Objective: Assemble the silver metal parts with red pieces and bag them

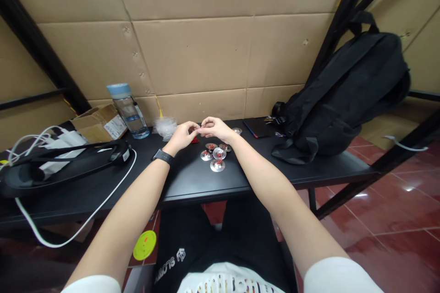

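Observation:
Both hands meet above the back half of the black table, fingertips close together. My left hand (185,134), with a dark watch on its wrist, is closed in a pinch. Opposite it, my right hand (216,129) pinches too. Whatever is between the fingers is too small to make out. Just below lie several small silver finger cymbals (217,165) with red loops, some overlapping. Another silver disc (237,131) sits behind my right wrist. A bit of red material (195,140) shows under my left fingers.
On the left stand a water bottle (128,111), a clear plastic bag (165,127), a cardboard box (99,123) and a white power strip (62,151) with cables. A black backpack (343,87) leans at the right, beside a dark flat tablet-like item (257,128). Cardboard (192,55) walls the back.

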{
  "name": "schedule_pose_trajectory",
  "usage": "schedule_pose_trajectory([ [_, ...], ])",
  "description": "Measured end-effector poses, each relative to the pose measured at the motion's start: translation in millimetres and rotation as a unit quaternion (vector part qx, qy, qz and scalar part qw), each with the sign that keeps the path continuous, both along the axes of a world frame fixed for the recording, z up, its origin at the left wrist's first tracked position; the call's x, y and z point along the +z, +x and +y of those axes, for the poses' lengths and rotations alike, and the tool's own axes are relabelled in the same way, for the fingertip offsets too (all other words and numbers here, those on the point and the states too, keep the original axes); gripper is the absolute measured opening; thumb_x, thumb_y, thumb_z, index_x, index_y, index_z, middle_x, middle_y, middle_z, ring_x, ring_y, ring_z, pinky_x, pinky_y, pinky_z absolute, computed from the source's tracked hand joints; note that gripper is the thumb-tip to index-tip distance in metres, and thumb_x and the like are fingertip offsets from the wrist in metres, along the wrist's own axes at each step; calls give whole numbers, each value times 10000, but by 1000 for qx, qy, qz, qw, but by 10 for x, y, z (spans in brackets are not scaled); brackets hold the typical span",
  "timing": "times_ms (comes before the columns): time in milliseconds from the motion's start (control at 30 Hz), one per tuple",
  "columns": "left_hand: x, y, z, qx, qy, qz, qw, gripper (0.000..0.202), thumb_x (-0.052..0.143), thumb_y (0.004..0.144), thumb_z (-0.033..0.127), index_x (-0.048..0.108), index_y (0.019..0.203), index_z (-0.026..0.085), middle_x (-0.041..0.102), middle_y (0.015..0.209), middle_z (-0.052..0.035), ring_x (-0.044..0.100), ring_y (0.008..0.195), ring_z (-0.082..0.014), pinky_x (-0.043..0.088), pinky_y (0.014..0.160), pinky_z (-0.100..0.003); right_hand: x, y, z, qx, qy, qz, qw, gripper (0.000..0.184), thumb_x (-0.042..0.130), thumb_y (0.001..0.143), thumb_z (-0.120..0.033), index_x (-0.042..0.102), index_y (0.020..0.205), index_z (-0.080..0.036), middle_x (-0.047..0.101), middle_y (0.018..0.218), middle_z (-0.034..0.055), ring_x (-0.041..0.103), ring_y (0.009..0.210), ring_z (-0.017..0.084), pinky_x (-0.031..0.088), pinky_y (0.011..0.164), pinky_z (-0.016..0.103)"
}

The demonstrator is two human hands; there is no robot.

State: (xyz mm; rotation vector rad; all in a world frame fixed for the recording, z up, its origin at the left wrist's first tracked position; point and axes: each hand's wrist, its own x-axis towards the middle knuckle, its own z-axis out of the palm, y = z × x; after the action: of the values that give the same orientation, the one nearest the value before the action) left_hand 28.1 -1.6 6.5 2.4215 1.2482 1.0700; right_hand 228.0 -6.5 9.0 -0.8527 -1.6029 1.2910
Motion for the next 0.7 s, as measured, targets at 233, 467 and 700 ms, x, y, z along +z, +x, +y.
schedule_pose_trajectory([
  [233, -49, -300, 176, 59, -17, 63, 996, 189, 587, 874, 326, 687, 902, 168, 734, 893, -76, 655, 799, -194, 525, 776, -311, -22, 281, 238, -191, 171, -174, 951, 391, 850, 664, -265, 597, 957, -209, 723, 939, 18, 692, 876, 165, 531, 863, 315],
  [467, -68, -488, 248, 70, -72, 70, 993, 115, 668, 761, 295, 722, 771, 195, 752, 767, -47, 664, 710, -186, 512, 677, -283, -69, 820, 375, -293, 140, -382, 865, 355, 869, 641, -232, 675, 936, -193, 735, 1002, 84, 694, 962, 223, 521, 856, 316],
  [700, -96, -424, 240, 59, -87, 90, 990, 107, 681, 747, 277, 725, 687, 200, 743, 697, -44, 647, 629, -174, 515, 649, -285, -100, 960, 364, -328, 32, -457, 826, 312, 898, 633, -254, 700, 868, -201, 761, 1012, 118, 725, 984, 260, 536, 810, 321],
])
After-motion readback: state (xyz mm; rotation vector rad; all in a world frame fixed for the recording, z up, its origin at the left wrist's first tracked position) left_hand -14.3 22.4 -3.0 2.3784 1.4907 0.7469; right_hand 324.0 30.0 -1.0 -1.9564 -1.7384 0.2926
